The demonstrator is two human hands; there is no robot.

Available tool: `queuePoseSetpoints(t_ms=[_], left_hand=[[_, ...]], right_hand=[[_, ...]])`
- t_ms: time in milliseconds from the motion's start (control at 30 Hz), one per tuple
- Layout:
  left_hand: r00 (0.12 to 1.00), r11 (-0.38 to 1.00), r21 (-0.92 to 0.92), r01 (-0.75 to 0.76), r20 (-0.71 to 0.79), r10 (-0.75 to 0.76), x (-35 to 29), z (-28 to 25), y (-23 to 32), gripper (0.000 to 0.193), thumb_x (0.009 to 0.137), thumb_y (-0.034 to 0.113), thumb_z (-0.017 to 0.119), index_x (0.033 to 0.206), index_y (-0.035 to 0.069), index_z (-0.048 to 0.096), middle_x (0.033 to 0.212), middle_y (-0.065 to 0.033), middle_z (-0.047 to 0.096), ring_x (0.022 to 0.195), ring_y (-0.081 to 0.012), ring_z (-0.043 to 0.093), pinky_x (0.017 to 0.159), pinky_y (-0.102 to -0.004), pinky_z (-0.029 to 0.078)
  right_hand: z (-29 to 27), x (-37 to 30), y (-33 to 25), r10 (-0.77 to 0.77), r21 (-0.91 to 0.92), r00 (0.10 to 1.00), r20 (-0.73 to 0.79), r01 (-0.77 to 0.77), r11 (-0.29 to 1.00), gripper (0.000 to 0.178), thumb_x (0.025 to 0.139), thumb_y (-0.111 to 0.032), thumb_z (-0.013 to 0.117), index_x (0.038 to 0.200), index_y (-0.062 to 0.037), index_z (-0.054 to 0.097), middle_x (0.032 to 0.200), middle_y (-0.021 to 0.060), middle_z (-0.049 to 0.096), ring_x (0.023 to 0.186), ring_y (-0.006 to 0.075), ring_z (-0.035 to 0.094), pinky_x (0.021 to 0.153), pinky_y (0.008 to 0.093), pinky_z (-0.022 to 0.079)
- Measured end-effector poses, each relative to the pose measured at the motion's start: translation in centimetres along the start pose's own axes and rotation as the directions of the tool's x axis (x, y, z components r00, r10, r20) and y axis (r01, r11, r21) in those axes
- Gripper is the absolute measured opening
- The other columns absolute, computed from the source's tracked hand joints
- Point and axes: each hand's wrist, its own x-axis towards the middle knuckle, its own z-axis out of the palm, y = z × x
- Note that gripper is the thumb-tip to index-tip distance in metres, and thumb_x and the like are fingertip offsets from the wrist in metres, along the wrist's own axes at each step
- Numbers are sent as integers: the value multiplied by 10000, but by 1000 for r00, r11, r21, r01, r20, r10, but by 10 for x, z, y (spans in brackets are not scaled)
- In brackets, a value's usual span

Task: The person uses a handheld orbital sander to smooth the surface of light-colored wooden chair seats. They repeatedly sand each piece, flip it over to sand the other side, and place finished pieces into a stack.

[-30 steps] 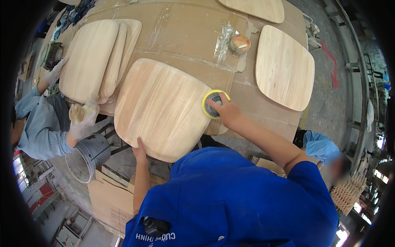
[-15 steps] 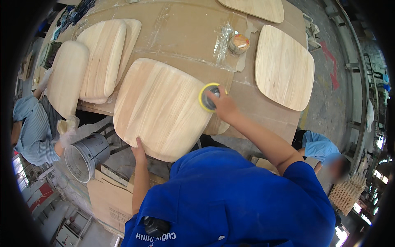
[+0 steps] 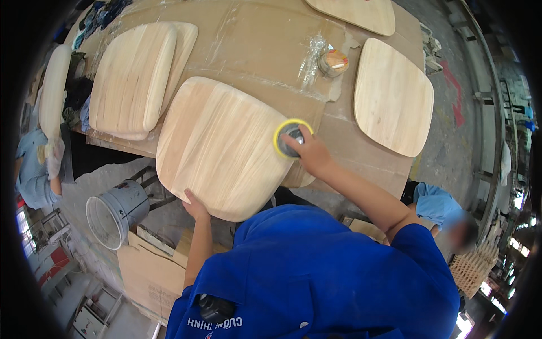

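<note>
A pale wooden chair-seat panel (image 3: 220, 147) with rounded corners lies tilted at the table's near edge, its lower part reaching past it toward me. My left hand (image 3: 196, 204) grips its near left edge; the fingers underneath are partly hidden. In my right hand (image 3: 311, 150) is a round hand sanding pad (image 3: 289, 145) with a grey top and a yellow rim. The pad touches the panel's right edge and juts a little beyond it. Part of another wooden piece (image 3: 299, 176) shows underneath on the right.
Similar panels (image 3: 132, 79) overlap at the left, and another panel (image 3: 393, 96) lies on the right. A round tape-wrapped container (image 3: 333, 61) sits on the cardboard-covered table (image 3: 254, 45). At left a co-worker (image 3: 36, 164) holds a panel (image 3: 55, 93). A bucket (image 3: 110, 217) stands below; another person (image 3: 437, 206) is at right.
The co-worker at left has lifted a panel away from the stack and turned it upright. My sanding pad has moved slightly along the panel's right edge. My left hand keeps its grip.
</note>
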Motion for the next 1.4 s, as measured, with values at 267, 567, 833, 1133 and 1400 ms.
queuePoseSetpoints(t_ms=[267,567,833,1133,1400], left_hand=[[999,999,42,-27,-26,29,-1,1,0,642,952,434,554,1324,-76,434,1261,-206,561,1114,-287,565,944,-372,447],[995,995,9,-101,-10,101,10,3,-18,612,968,412,536,1314,-83,437,1232,-212,576,1086,-289,579,937,-370,450],[999,999,-25,-38,-17,37,7,3,-15,628,964,429,537,1313,-83,437,1228,-219,572,1073,-290,582,928,-373,458],[999,999,19,-49,7,49,7,0,-9,706,943,493,535,1349,-73,421,1272,-222,552,1105,-294,572,935,-367,456],[1000,999,46,-23,-1,23,4,-3,-4,692,946,473,540,1354,-72,411,1281,-213,545,1107,-290,570,929,-366,462]], right_hand=[[-26,47,54,140,311,989,39,-146,939,734,766,-79,728,1383,-299,396,1363,217,369,1120,437,546,933,459,492],[-62,42,62,224,446,971,89,-240,862,744,748,-68,736,1388,-169,371,1279,175,461,1148,349,540,957,385,466],[-37,37,53,-15,564,991,134,-64,823,710,760,-95,723,1379,-150,378,1277,179,467,1150,326,529,986,386,434],[-12,1,-11,88,239,994,61,-100,966,670,768,-65,679,1365,-246,435,1355,226,388,1043,429,580,873,450,516],[27,-31,-59,-98,45,975,198,91,995,610,838,-14,517,1378,-288,437,1425,234,352,1031,481,560,875,464,512]])
